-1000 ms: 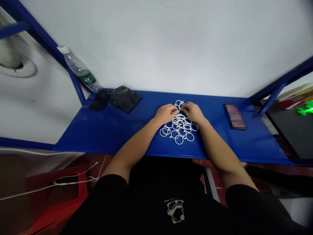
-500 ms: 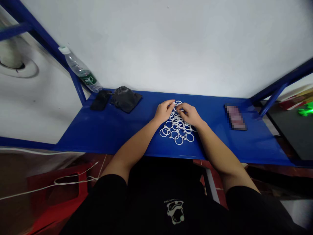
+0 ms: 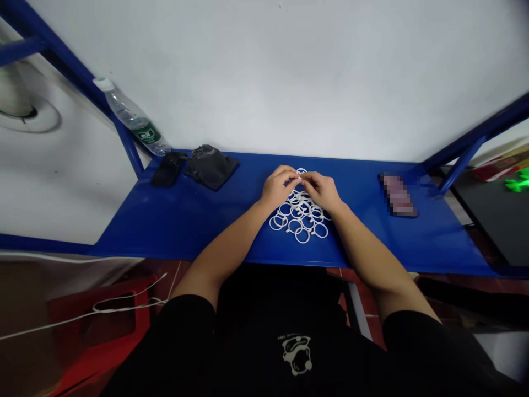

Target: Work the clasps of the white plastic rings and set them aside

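Several white plastic rings (image 3: 302, 235) with small tabs, like curtain rings, lie in an overlapping heap on the blue tabletop (image 3: 215, 226). Above the far part of this heap, my left hand (image 3: 279, 187) and my right hand (image 3: 321, 191) meet at the fingertips. Both are closed in a pinch on a small white piece (image 3: 300, 175), which appears to be part of one ring. The fingers cover most of it. Just beyond the fingertips another white ring (image 3: 302, 170) shows in part.
On the left are a black pouch (image 3: 210, 167), a dark phone-like object (image 3: 168, 170) and a plastic bottle (image 3: 134, 118) leaning by the blue frame. A pixelated flat object (image 3: 399, 194) lies at right. Below left stands a red stool (image 3: 142, 309) with a white cable (image 3: 78, 316).
My right hand's fingertips have moved up and left to meet those of my left hand at the white piece. The heap of rings has stayed in place.
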### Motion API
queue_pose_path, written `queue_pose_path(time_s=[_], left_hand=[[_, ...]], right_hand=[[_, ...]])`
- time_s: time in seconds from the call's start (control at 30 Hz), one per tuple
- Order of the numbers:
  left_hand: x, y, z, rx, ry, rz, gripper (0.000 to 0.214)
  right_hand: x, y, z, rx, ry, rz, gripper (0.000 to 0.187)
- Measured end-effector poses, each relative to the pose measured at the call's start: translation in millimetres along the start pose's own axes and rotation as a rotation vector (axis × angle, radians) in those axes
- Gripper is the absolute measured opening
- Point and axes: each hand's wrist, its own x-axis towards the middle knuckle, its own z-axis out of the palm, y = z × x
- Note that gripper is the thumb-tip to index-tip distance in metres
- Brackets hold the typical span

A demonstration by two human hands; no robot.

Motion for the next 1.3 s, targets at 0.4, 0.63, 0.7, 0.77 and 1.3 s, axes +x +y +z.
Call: queue_pose_path(time_s=[0.4, 0.63, 0.7, 0.77, 1.3], left_hand=[[3.6, 3.2, -1.0, 0.047, -0.017, 0.057, 0.005], [4.2, 3.9, 0.7, 0.004, -0.015, 0.072, 0.013], [3.7, 3.7, 1.9, -0.002, -0.001, 0.07, 0.018], [3.0, 3.4, 3.0, -0.002, 0.011, 0.055, 0.024], [3.9, 7.5, -2.0, -0.082, -0.044, -0.006, 0.018]], right_hand=[[-0.5, -3.9, 1.4, 0.057, 0.052, 0.041, 0.029], [-0.9, -5.6, 3.2, 0.01, 0.114, 0.031, 0.023], [-0.5, -5.6, 2.7, 0.008, 0.119, 0.023, 0.022], [-0.1, -5.5, 1.2, 0.011, 0.112, 0.022, 0.021], [1.8, -10.4, -5.8, 0.086, 0.067, 0.054, 0.032]])
